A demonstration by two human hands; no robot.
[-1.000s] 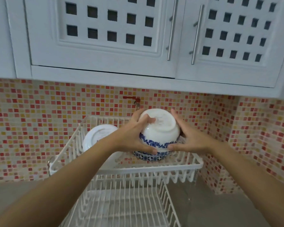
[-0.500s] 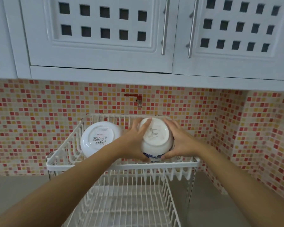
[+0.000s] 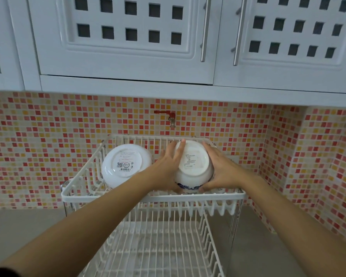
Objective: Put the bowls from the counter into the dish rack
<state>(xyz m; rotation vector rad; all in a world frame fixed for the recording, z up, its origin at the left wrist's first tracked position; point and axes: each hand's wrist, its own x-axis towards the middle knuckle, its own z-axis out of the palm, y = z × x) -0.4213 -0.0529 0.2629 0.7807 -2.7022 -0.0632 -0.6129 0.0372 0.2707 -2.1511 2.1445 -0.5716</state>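
Here my left hand [image 3: 169,166] and right hand [image 3: 221,170], arms outstretched, clasp the blue-patterned bowl [image 3: 194,166] from both sides, upside down in the dish rack [image 3: 152,197] top tier, beside a white bowl [image 3: 126,164].

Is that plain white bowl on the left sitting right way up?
No, the white bowl is upside down, tilted in the rack's upper tier: its labelled base faces the camera.

Blue-patterned bowl [image 3: 194,166] rim hidden behind dish rack [image 3: 154,197] rail; base print too small to read
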